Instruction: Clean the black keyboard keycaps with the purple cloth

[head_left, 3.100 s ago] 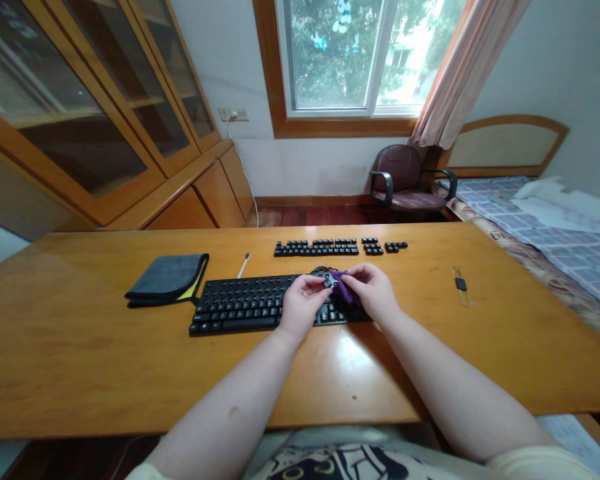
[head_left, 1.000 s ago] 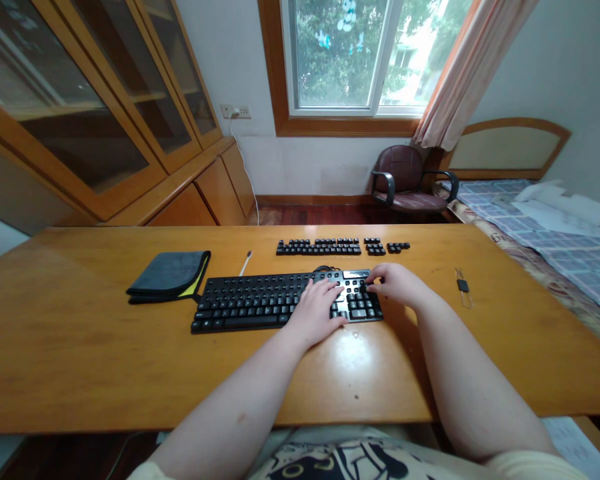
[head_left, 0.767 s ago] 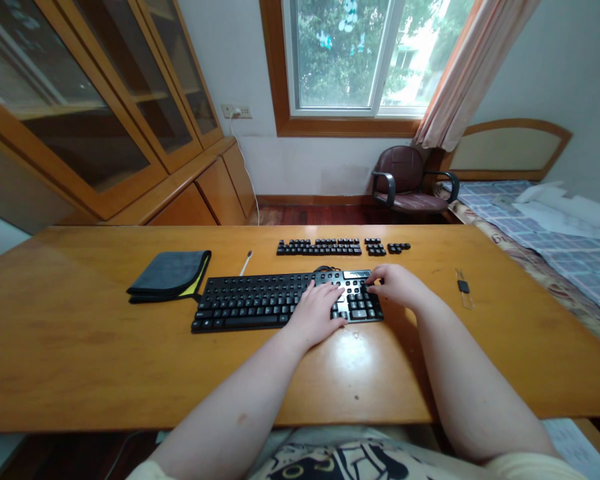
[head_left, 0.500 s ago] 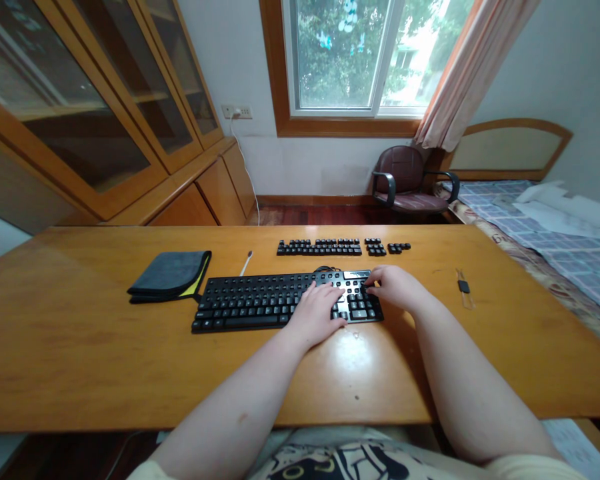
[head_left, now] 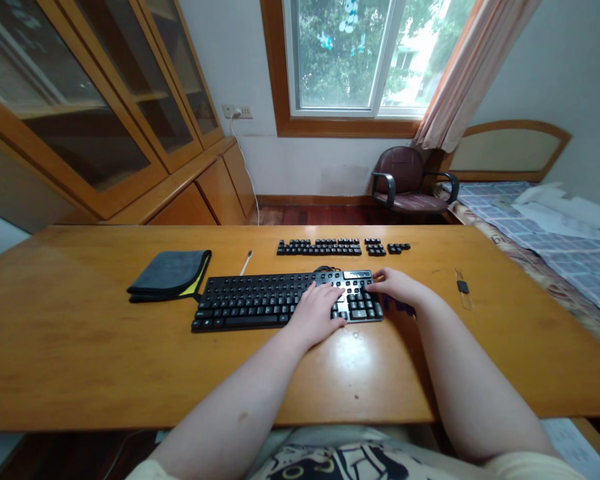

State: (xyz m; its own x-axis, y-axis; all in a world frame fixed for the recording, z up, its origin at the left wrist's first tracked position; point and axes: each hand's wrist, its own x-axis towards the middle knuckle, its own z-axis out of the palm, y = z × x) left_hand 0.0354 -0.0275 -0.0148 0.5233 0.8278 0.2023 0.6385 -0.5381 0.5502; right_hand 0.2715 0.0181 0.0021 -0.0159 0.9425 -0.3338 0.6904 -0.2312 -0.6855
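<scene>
A black keyboard [head_left: 250,303] lies across the middle of the wooden table, with a bare silvery patch showing in its right part where keycaps are off. My left hand [head_left: 317,312] lies flat on that right part, fingers spread, covering some keys. At the number pad's upper right corner is my right hand [head_left: 397,288], with one digit touching the top keys and another held apart from it near the edge. I make out nothing between these fingers. Beneath that hand is a dark purplish patch that I cannot identify. Loose black keycaps [head_left: 320,247] stand in rows behind the keyboard.
A folded grey cloth [head_left: 170,273] with yellow inside lies left of the keyboard. Near it is a small brush [head_left: 247,262]. A wire keycap puller [head_left: 463,287] lies at the right. Beyond the table [head_left: 105,373] stand a chair [head_left: 405,180] and a bed.
My right hand has shifted slightly right, and its fingers have spread from their bunched position over the number pad's top keys. My left hand stays where it was.
</scene>
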